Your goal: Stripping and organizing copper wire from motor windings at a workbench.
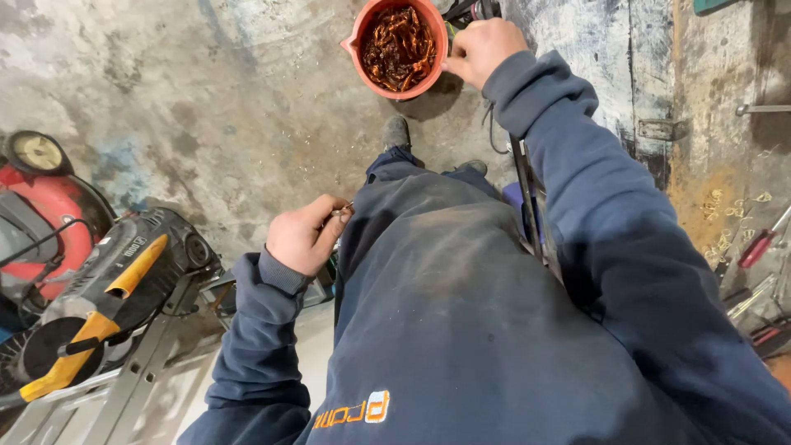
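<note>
An orange-red bucket full of rusty small metal parts sits at the top of the view on the concrete floor. My right hand is stretched out to it, fingers closed on its right rim. My left hand stays close to my body at waist height, pinching a small metal piece between thumb and fingers. Both arms wear dark blue sleeves.
A red lawn mower with a black engine and a yellow handle stands at the left on a metal stand. Tools, a red-handled screwdriver among them, lie on a dirty bench at the right. My shoes show below the bucket.
</note>
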